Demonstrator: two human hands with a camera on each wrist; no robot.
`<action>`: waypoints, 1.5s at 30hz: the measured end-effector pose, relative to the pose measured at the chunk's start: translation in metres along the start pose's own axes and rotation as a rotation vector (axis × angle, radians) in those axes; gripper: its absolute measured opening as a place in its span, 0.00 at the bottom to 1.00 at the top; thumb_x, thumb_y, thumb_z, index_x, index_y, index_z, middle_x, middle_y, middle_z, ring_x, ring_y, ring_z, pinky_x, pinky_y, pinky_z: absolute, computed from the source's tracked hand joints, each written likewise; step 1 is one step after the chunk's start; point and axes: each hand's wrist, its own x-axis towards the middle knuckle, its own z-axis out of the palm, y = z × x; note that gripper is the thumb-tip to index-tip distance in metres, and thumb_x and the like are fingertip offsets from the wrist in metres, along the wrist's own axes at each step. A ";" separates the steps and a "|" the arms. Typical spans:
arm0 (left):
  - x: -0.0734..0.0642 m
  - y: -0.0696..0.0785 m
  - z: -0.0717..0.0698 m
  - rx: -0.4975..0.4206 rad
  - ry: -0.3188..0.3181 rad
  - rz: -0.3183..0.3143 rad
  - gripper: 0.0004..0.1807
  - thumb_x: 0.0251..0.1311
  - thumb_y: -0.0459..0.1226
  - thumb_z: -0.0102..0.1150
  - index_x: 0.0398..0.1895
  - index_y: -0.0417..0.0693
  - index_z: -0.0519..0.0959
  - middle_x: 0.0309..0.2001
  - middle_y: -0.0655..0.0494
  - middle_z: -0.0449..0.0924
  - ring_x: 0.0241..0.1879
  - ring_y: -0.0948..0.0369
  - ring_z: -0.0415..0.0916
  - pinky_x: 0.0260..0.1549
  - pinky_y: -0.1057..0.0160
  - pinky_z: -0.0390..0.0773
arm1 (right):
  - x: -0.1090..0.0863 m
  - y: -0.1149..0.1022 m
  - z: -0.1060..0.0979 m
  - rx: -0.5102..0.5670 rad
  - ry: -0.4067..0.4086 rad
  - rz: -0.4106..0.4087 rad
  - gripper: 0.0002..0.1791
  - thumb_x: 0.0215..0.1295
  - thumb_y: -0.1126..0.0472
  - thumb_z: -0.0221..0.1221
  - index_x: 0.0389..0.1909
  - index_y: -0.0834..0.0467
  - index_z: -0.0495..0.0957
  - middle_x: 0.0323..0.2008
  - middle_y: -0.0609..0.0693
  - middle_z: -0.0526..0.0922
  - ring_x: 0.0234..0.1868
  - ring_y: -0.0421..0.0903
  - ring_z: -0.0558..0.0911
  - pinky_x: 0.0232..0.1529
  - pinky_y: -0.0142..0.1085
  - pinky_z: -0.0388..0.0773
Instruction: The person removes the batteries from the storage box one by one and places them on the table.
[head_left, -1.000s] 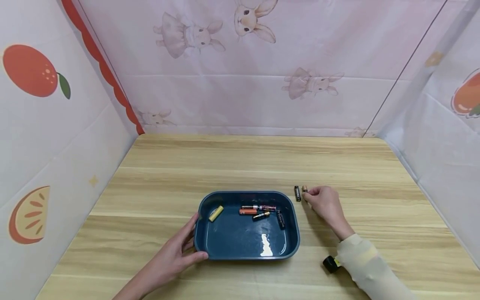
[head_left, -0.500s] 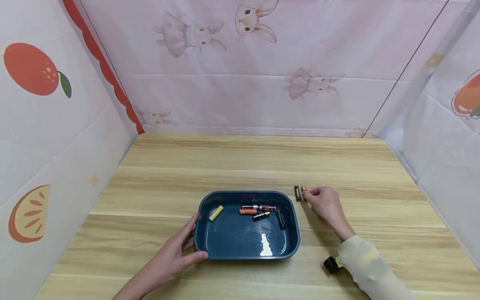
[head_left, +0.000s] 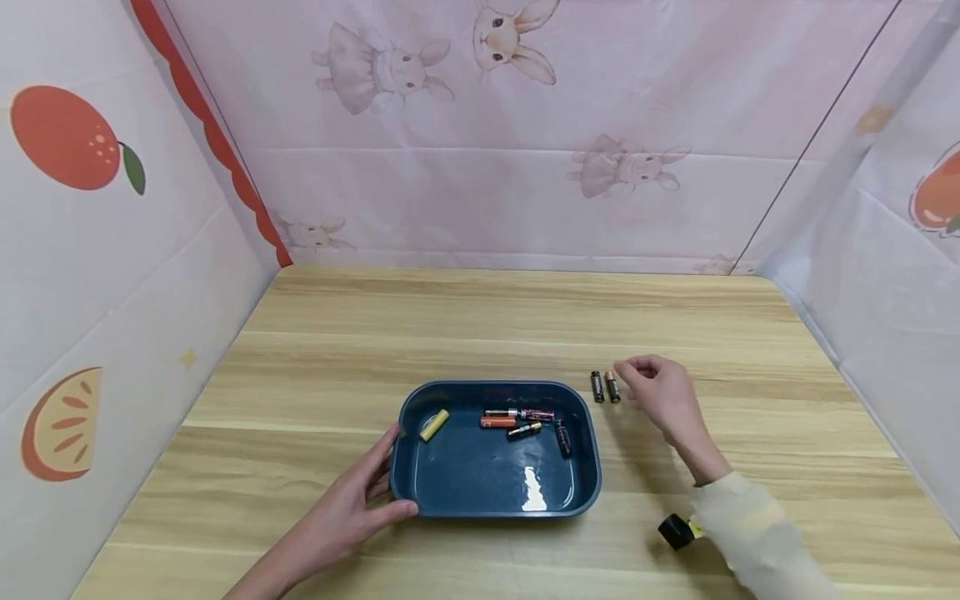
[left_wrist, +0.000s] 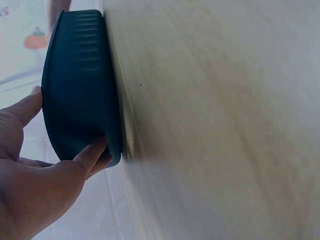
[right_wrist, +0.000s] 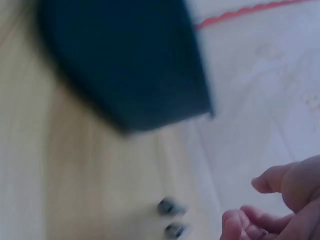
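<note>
Two batteries (head_left: 597, 387) lie just off the far right corner of the blue tray (head_left: 480, 487), table (head_left: 480, 325) stretching behind; right hand (head_left: 663, 396) hovers beside them, thumb and fingers apart; left hand (head_left: 348, 512) grips the tray's left end.

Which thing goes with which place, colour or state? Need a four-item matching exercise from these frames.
1. tray
2. yellow battery
3. left hand
4. right hand

A. right of the tray, holding nothing
B. inside the tray, toward its left end
C. dark blue-green
D. touching the tray's outside at its left end

Pairs: 1-C, 2-B, 3-D, 4-A
</note>
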 end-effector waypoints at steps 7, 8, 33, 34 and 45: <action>0.001 0.001 -0.001 0.003 -0.001 0.002 0.56 0.65 0.40 0.71 0.85 0.48 0.42 0.81 0.35 0.44 0.75 0.39 0.57 0.64 0.60 0.74 | -0.009 -0.047 0.001 0.202 -0.099 -0.056 0.21 0.77 0.53 0.60 0.55 0.68 0.80 0.35 0.58 0.83 0.29 0.49 0.81 0.27 0.32 0.82; 0.001 0.001 -0.001 0.002 0.000 0.005 0.56 0.65 0.40 0.71 0.85 0.48 0.42 0.81 0.35 0.44 0.75 0.39 0.57 0.64 0.60 0.74 | -0.010 -0.054 0.003 0.220 -0.126 -0.060 0.21 0.77 0.53 0.60 0.55 0.68 0.80 0.35 0.57 0.83 0.28 0.47 0.81 0.27 0.32 0.82; 0.000 -0.001 -0.002 -0.039 -0.030 0.020 0.57 0.65 0.40 0.71 0.85 0.46 0.41 0.81 0.33 0.43 0.76 0.38 0.55 0.65 0.60 0.73 | -0.024 -0.100 0.133 0.191 -0.642 -0.249 0.13 0.76 0.64 0.60 0.54 0.65 0.84 0.44 0.60 0.86 0.42 0.58 0.83 0.39 0.48 0.85; 0.000 -0.001 -0.001 -0.039 -0.031 0.021 0.57 0.65 0.40 0.71 0.85 0.46 0.41 0.81 0.33 0.43 0.76 0.38 0.55 0.65 0.60 0.73 | -0.024 -0.100 0.137 0.187 -0.644 -0.264 0.13 0.75 0.64 0.60 0.54 0.65 0.84 0.43 0.60 0.86 0.42 0.58 0.84 0.38 0.45 0.85; 0.000 0.000 -0.002 -0.042 -0.032 0.019 0.56 0.65 0.39 0.71 0.85 0.47 0.41 0.82 0.34 0.41 0.76 0.38 0.54 0.65 0.60 0.73 | -0.024 -0.099 0.157 0.129 -0.663 -0.303 0.17 0.72 0.68 0.62 0.59 0.65 0.82 0.38 0.52 0.84 0.30 0.51 0.81 0.25 0.29 0.77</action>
